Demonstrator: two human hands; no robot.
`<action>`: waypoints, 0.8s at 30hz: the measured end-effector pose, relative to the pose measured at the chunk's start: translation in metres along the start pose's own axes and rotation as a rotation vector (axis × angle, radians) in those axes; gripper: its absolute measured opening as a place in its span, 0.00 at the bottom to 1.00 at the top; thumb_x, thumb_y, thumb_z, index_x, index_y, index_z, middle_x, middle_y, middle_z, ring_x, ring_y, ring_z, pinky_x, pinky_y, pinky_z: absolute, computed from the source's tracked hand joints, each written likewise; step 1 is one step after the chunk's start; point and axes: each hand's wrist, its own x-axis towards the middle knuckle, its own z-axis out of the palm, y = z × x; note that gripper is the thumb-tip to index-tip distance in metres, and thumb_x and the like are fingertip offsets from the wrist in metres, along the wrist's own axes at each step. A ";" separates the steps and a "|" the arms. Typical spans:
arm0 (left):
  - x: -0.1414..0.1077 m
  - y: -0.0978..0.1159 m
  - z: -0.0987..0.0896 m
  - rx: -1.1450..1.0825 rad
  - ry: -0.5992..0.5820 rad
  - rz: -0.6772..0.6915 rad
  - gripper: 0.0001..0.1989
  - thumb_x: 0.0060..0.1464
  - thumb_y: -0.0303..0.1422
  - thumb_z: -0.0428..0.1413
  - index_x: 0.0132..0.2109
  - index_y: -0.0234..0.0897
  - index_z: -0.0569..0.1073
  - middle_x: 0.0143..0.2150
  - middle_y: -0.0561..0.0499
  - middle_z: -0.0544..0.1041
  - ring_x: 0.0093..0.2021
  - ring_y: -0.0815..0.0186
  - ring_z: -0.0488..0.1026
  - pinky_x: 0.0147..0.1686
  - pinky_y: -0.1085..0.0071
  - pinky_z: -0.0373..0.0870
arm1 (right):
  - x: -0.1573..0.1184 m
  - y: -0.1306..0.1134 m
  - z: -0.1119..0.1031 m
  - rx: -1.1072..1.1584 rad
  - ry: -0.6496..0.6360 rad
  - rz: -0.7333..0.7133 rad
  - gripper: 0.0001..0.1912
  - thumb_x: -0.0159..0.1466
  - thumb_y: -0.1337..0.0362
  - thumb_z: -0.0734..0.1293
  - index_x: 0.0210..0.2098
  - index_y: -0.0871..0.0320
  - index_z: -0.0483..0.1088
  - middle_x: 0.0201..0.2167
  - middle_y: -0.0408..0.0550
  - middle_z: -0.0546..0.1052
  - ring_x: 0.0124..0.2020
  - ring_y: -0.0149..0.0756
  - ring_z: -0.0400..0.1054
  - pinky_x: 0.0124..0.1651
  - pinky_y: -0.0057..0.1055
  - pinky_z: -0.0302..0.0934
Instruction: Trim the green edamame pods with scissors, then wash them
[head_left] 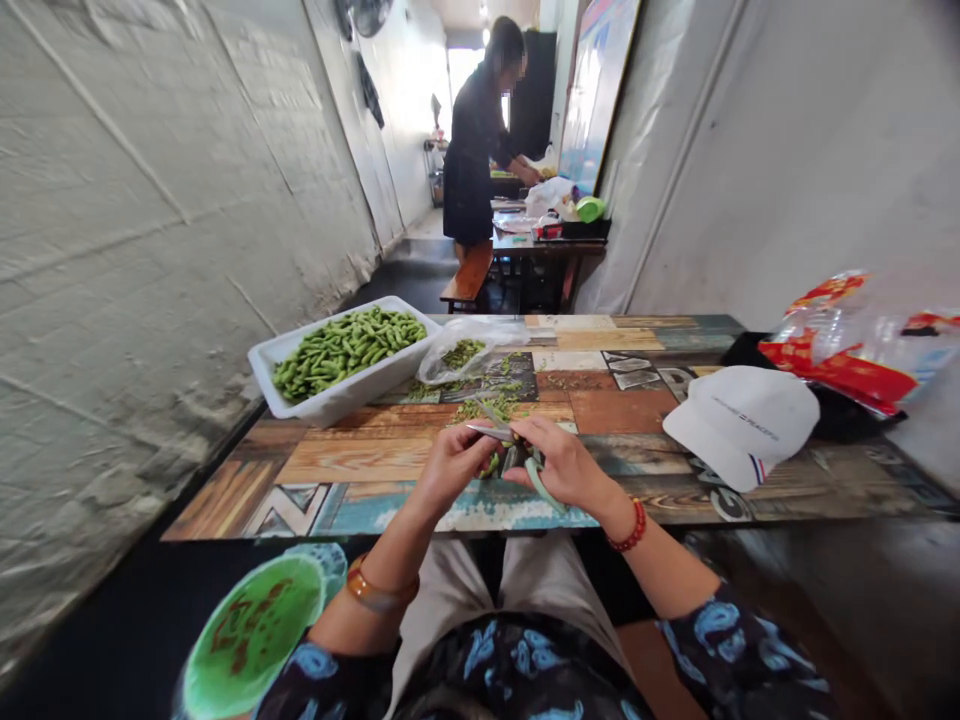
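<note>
Both hands meet over the near half of the table: the left hand [452, 462] pinches a small green bean pod [489, 466], mostly hidden by its fingers, and the right hand [564, 462] grips metal scissors with pale green handles [541, 486], blades parted and pointing toward the left fingers. I can't make out exactly where the blades meet the pod. Low on my left, a round green plastic basin [251, 640] is cut off by the frame, its reddish-brown contents indistinct. Close before the forearms runs the front edge of the patchwork wood-print table [352, 460], which bears a large printed "N". Green trimmings [480, 408] lie just beyond the blades. To the right, well apart across patterned planks, I read "PEACEFUL" on a white cloth cap [739, 420]; its smaller lettering blurs. Behind it sits red-and-clear plastic packaging [847, 365], print illegible. At far left, a white rectangular plastic tub [337, 405] of green pods [352, 350] touches a clear plastic bag [469, 345]. Farther off, a person in dark clothing [476, 150] bends over a cluttered second table [551, 245].
</note>
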 end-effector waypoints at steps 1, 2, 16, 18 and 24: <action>0.006 0.001 -0.001 0.000 0.001 0.000 0.14 0.51 0.40 0.62 0.36 0.31 0.78 0.26 0.53 0.74 0.20 0.76 0.63 0.19 0.78 0.58 | 0.003 0.004 0.000 0.010 0.014 0.000 0.28 0.60 0.59 0.75 0.56 0.57 0.67 0.44 0.54 0.74 0.41 0.43 0.70 0.44 0.41 0.69; 0.011 0.001 -0.001 0.002 0.006 0.000 0.14 0.50 0.40 0.62 0.36 0.31 0.78 0.26 0.53 0.74 0.19 0.76 0.63 0.18 0.78 0.58 | 0.007 0.009 0.000 0.020 0.029 -0.003 0.28 0.60 0.59 0.75 0.56 0.57 0.67 0.45 0.54 0.74 0.41 0.42 0.70 0.44 0.40 0.69; 0.098 -0.008 -0.021 0.007 -0.099 -0.001 0.16 0.50 0.43 0.64 0.31 0.32 0.75 0.24 0.53 0.74 0.19 0.75 0.65 0.19 0.78 0.62 | 0.056 0.080 0.004 -0.030 0.066 -0.010 0.19 0.63 0.57 0.72 0.51 0.57 0.71 0.37 0.50 0.76 0.37 0.39 0.71 0.41 0.33 0.68; 0.106 -0.015 -0.022 -0.020 -0.105 -0.017 0.15 0.50 0.42 0.64 0.35 0.33 0.77 0.27 0.53 0.76 0.20 0.75 0.66 0.20 0.78 0.63 | 0.055 0.089 0.007 -0.018 0.141 0.053 0.20 0.63 0.56 0.72 0.52 0.58 0.71 0.38 0.51 0.76 0.38 0.39 0.72 0.42 0.34 0.69; 0.109 -0.035 -0.023 -0.135 -0.059 -0.055 0.15 0.51 0.42 0.64 0.40 0.33 0.78 0.30 0.53 0.77 0.22 0.75 0.67 0.21 0.77 0.65 | 0.041 0.099 0.007 -0.044 0.180 0.109 0.25 0.62 0.53 0.72 0.55 0.57 0.68 0.39 0.51 0.74 0.35 0.38 0.70 0.39 0.36 0.70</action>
